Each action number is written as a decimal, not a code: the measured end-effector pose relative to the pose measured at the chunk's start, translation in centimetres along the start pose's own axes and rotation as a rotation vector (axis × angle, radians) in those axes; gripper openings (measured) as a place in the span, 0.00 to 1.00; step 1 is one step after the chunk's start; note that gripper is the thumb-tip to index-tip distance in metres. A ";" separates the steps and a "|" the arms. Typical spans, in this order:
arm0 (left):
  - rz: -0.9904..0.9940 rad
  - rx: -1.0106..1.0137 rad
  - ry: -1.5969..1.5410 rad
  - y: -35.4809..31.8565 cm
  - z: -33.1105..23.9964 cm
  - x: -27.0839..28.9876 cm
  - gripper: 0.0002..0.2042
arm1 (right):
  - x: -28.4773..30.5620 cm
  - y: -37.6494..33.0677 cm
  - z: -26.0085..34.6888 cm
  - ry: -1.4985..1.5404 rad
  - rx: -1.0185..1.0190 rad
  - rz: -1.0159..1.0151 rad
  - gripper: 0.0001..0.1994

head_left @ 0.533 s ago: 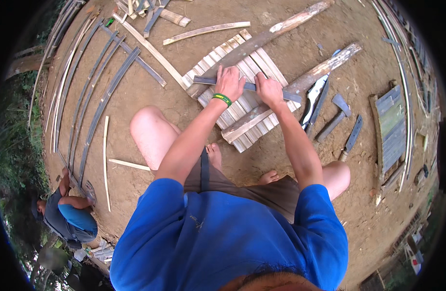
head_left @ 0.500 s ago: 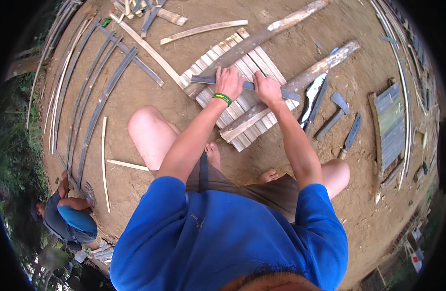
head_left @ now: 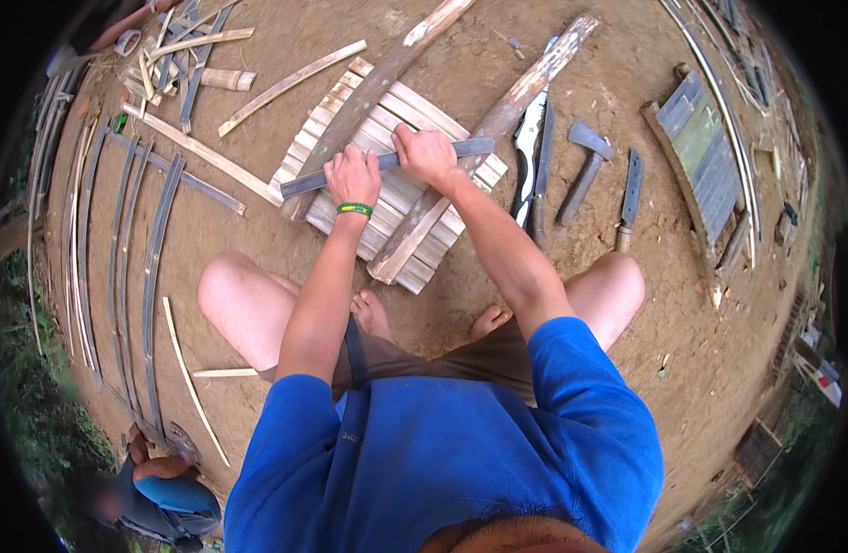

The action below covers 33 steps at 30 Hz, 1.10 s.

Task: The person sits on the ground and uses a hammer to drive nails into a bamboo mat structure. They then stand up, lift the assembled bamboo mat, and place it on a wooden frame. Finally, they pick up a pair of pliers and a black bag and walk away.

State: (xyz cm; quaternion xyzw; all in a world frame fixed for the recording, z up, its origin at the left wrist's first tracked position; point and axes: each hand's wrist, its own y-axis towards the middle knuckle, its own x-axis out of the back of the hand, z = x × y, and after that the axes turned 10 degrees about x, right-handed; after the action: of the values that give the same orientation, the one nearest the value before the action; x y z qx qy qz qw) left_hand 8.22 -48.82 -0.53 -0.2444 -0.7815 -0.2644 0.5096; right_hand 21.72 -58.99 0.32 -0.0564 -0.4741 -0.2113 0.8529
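Note:
Both my hands grip a dark, flat bamboo strip [head_left: 474, 147], which slants up to the right. My left hand [head_left: 353, 177], with a green band at the wrist, is closed on it left of its middle. Just right of that, my right hand [head_left: 426, 155] is closed round it too; the undersides of the fingers are hidden. Beneath lies a panel of pale bamboo slats [head_left: 424, 115] on the ground. Two logs rest slantwise across the slats, a left log [head_left: 373, 88] and a right log [head_left: 534, 78], and the strip passes over them.
Right of the logs lie a white-bladed saw [head_left: 527, 147], a dark long blade [head_left: 541, 175], a hatchet [head_left: 585, 166] and a knife [head_left: 630, 198]. A slatted panel [head_left: 695, 152] is farther right. Long bamboo strips [head_left: 157, 249] lie left. A co-worker [head_left: 170, 493] squats lower left; another person's arm [head_left: 129, 26] shows upper left.
My view has turned and shifted, so the panel, logs and tools sit farther left and higher. Both hands keep their hold on the strip. Another person's arm has come into view upper left.

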 end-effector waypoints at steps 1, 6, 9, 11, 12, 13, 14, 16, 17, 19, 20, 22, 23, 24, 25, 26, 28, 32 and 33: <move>-0.014 -0.003 0.022 0.0 0.2 -0.1 0.13 | 0.0 0.0 0.1 0.010 0.000 0.009 0.13; -0.012 0.027 0.091 0.0 -0.2 -0.3 0.15 | -0.4 0.0 -0.9 -0.031 -0.047 -0.026 0.13; -0.017 0.047 0.092 0.0 0.1 -0.3 0.16 | 0.5 -0.4 -2.4 -0.062 -0.155 -0.026 0.13; -0.009 0.061 0.059 0.0 -0.2 -0.2 0.16 | 1.1 -0.9 -3.3 -0.062 -0.154 -0.022 0.13; 0.006 0.080 0.047 -0.1 -0.4 -0.2 0.16 | 1.3 -1.0 -3.5 -0.068 -0.161 -0.021 0.13; 0.022 0.097 0.035 -0.1 -0.5 -0.1 0.16 | 1.3 -0.8 -3.6 -0.065 -0.150 -0.020 0.14; -0.011 0.091 0.017 0.1 -0.5 -0.1 0.16 | 1.3 -0.5 -3.7 -0.061 -0.141 -0.021 0.14; 0.003 0.118 0.010 0.2 -0.8 -0.2 0.16 | 1.5 -0.1 -3.7 -0.072 -0.160 -0.012 0.14; 0.011 0.130 0.007 0.3 -0.9 -0.2 0.16 | 1.6 0.1 -3.7 -0.076 -0.162 -0.011 0.14; 0.023 0.125 0.026 0.5 -1.3 -0.2 0.16 | 1.9 0.1 -4.0 -0.091 -0.179 -0.004 0.14; 0.038 0.129 0.036 0.4 -1.4 -0.1 0.16 | 1.3 -0.3 -4.3 -0.079 -0.162 -0.009 0.15; 0.036 0.140 0.043 0.4 -1.5 -0.2 0.16 | 1.4 -0.5 -4.3 -0.079 -0.177 -0.013 0.15; 0.037 0.142 0.038 0.6 -1.5 -0.1 0.16 | 1.4 -0.4 -4.3 -0.079 -0.184 -0.015 0.15; 0.041 0.143 0.031 0.6 -1.5 -0.2 0.16 | 1.5 -0.3 -4.2 -0.079 -0.186 -0.017 0.15; 0.045 0.145 0.025 0.6 -1.4 -0.2 0.16 | 1.5 -0.2 -4.2 -0.080 -0.188 -0.019 0.15; 0.033 0.138 0.039 0.6 -1.2 -0.1 0.16 | 1.5 -0.1 -4.1 -0.080 -0.191 -0.021 0.15; 0.015 0.124 0.059 0.5 -1.3 -0.2 0.16 | 1.6 0.0 -4.1 -0.069 -0.189 -0.024 0.15; -0.028 0.115 0.116 0.7 -1.6 -0.5 0.17 | 1.6 0.1 -4.7 -0.073 -0.203 -0.008 0.15; -0.065 0.101 0.159 0.6 -1.5 -0.8 0.17 | 1.7 0.1 -4.7 -0.081 -0.206 0.007 0.15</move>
State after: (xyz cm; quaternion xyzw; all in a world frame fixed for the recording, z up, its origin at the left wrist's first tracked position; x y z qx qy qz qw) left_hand 9.91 -49.46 -0.70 -0.1711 -0.7585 -0.2598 0.5726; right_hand 26.24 -60.86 -0.78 -0.1538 -0.4837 -0.2536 0.8235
